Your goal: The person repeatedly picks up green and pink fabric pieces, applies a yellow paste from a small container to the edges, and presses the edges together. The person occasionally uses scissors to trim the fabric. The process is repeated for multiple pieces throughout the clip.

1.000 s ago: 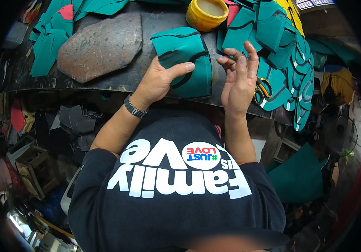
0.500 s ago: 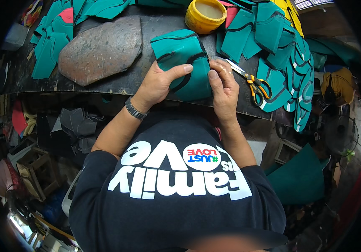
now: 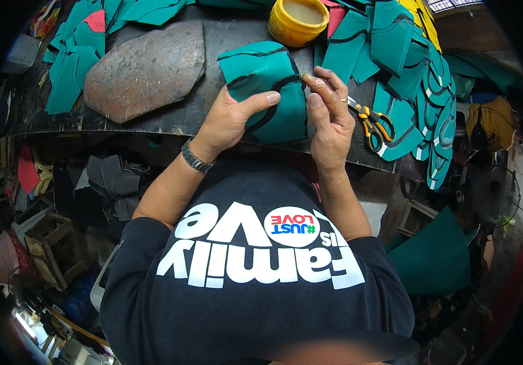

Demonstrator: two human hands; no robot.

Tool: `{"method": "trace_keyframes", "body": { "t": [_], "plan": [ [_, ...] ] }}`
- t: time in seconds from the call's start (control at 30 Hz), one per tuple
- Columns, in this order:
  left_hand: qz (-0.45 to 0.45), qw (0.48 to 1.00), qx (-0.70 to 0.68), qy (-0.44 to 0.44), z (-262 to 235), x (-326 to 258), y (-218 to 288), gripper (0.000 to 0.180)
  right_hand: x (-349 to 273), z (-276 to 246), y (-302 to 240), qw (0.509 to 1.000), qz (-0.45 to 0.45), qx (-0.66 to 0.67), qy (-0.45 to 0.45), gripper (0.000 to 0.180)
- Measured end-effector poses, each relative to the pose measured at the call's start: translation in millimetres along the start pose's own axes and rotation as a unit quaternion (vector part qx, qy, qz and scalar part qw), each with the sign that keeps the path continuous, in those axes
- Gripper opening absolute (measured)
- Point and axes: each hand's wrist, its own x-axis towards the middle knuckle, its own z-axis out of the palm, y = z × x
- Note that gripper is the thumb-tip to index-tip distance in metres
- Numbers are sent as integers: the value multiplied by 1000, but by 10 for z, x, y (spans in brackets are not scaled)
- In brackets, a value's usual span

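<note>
My left hand (image 3: 228, 118) grips a curved green sheet-material piece (image 3: 267, 67) with black bands, its thumb pressed on the near face. The fingers behind the piece are hidden. Beside the piece's right edge is my right hand (image 3: 332, 125), fingers partly stretched and thumb apart. One fingertip of it is at or just off that black edge; I cannot tell whether it touches. Scissors with black and orange handles (image 3: 373, 126) lie just right of this hand, their blades partly hidden behind it.
A flat brown stone slab (image 3: 143, 73) rests on the dark table (image 3: 228, 27), left of my hands. Beyond the piece stands a yellow pot (image 3: 298, 38) holding a pale substance. Green cut pieces (image 3: 392, 45) are heaped at the right, and more green pieces (image 3: 73, 76) at far left.
My right hand has drawn slightly right from the edge of the green piece, and its fingers have straightened and spread. The left hand keeps its grip in nearly the same place.
</note>
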Motion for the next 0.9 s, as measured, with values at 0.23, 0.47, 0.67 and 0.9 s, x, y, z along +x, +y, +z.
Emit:
{"method": "trace_keyframes", "body": {
  "t": [0.23,0.47,0.67,0.9],
  "plan": [
    [13,1000,-1,14,90,-9,-19,38,-33,4,-47,982,-75,-174,-14,37],
    [64,997,42,-8,147,-17,-91,40,-67,44,-102,910,-141,-385,-54,49],
    [72,996,49,6,117,-14,-173,37,-81,53,-102,882,-187,-430,-40,49],
    [60,998,5,15,95,13,-67,58,-68,23,-160,938,-223,-261,-41,81]
  ]
}}
